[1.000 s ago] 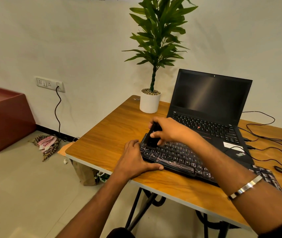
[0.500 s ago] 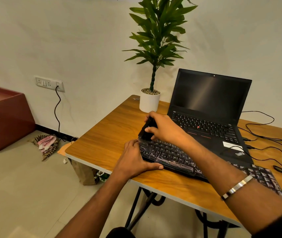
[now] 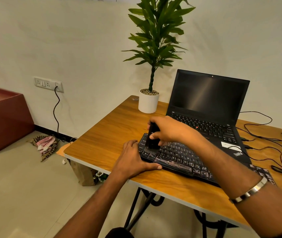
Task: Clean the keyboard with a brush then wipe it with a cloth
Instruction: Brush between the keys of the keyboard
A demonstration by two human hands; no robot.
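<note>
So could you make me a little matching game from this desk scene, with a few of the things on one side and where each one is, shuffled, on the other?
Things:
1. brush
2. keyboard
3. potted plant
4. checked cloth

Places:
A. far corner of the table
B. on the floor by the wall
C. gripped in the right hand
D. steadied at its end by the left hand

Pairs: 1-C, 2-D, 3-A, 4-B

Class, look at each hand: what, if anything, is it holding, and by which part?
The right hand grips the black brush by its upper body, bristles down on the keyboard. The left hand grips nothing; it rests against the keyboard's left end.
</note>
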